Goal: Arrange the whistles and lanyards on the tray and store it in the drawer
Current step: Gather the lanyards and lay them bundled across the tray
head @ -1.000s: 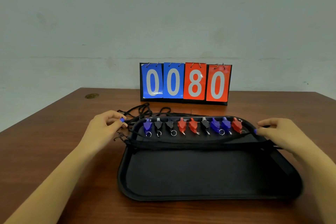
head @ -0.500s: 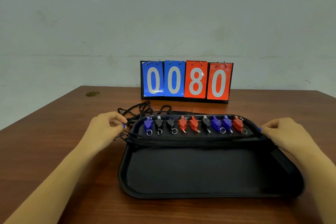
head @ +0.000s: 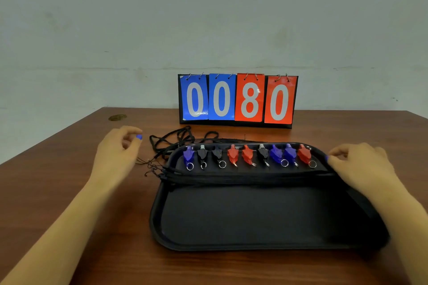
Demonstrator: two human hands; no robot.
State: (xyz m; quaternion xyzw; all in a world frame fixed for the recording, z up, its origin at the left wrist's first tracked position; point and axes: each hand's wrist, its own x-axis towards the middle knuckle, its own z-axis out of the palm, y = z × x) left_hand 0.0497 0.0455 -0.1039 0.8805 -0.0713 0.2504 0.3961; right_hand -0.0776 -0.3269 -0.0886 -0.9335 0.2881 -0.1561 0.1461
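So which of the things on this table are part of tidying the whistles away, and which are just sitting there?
Part of the job:
whistles in a row on the tray
black lanyards, some trailing off the tray
left hand, right hand

Just lying about:
flip scoreboard
wooden table

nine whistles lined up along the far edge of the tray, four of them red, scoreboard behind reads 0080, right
Not quite: the head view shows three red whistles, not four. The rest holds: nine whistles along the far edge of the tray, and the scoreboard reads 0080.
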